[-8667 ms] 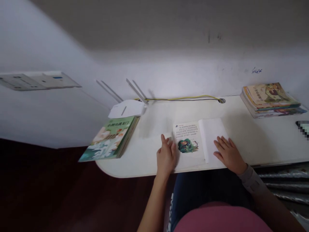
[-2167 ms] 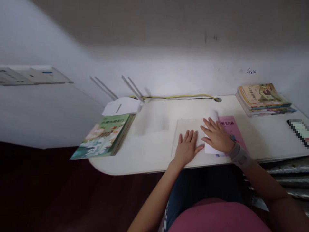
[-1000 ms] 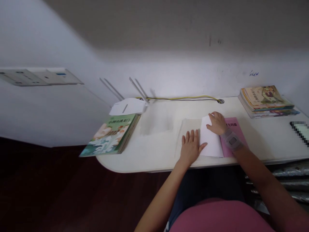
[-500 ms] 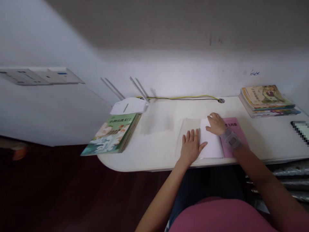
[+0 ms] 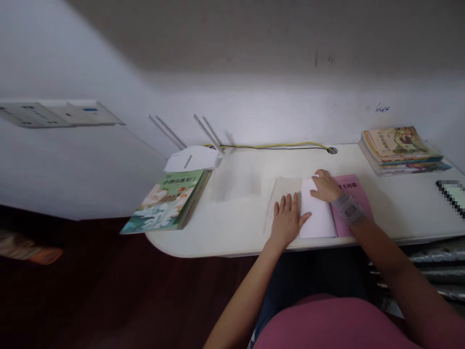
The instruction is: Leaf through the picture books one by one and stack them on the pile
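A pink book cover (image 5: 358, 198) with dark printed characters lies at the desk's front edge, and a white sheet (image 5: 317, 220) covers its left part. Farther left, a clear plastic sheet (image 5: 278, 189) extends over the desk. My left hand (image 5: 286, 219) rests flat on the plastic beside the white sheet's left edge, fingers stretched and thumb out over the white. Near the top of the white sheet, my right hand (image 5: 325, 185) presses down with bent fingers, its thumb apart from them. A grey band circles my right wrist.
Left on the white desk (image 5: 189, 242), green picture books (image 5: 169, 198) overhang the edge beside a white router (image 5: 192, 159). Another clear sheet (image 5: 236, 184) lies nearby. Stacked books (image 5: 399, 145) and a blurred-out device (image 5: 452, 194) are at right. Cables (image 5: 272, 147) run along the wall.
Both hands keep nearly the same place on the sheets. At the far left, an orange-tipped shape near the floor shows farther into view; the camera view has shifted slightly.
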Demonstrator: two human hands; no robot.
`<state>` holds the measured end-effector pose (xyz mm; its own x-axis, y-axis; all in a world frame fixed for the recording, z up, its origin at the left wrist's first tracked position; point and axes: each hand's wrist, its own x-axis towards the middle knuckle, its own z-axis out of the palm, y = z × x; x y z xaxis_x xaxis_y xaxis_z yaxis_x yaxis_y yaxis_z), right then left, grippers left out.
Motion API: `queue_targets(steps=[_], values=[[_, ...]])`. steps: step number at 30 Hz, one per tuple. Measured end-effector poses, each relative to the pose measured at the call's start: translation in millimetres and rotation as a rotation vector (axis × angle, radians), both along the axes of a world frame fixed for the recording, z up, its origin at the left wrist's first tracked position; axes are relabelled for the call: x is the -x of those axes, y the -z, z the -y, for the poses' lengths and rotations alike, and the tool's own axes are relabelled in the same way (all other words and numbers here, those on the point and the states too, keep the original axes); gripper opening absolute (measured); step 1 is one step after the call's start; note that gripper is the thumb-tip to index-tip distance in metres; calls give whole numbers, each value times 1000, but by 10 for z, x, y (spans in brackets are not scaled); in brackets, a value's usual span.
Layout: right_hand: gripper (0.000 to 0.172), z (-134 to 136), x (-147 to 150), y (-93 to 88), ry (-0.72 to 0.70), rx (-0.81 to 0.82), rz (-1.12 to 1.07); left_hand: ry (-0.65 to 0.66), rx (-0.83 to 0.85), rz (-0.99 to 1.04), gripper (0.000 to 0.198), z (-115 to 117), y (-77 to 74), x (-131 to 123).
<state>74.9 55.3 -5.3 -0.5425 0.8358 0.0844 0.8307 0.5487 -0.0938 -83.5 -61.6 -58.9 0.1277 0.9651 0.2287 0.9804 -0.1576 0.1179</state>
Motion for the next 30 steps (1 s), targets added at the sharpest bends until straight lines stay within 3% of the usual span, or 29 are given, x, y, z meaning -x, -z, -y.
queue_targets(steps=[11, 17, 21, 24, 30], values=[[37, 22, 40, 70, 7, -14, -106, 18, 15, 11, 77, 16, -34, 6], [62, 19, 31, 148, 20, 98, -257, 46, 30, 14, 74, 28, -66, 42], [80, 235, -199, 221, -70, 135, -325, 93, 15, 53, 70, 71, -44, 135], [84, 475, -337, 295, -160, 122, -327, 108, -4, 103, 69, 124, -17, 214], [76, 622, -306, 361, -68, 91, -272, 94, -30, 158, 67, 201, 14, 300]])
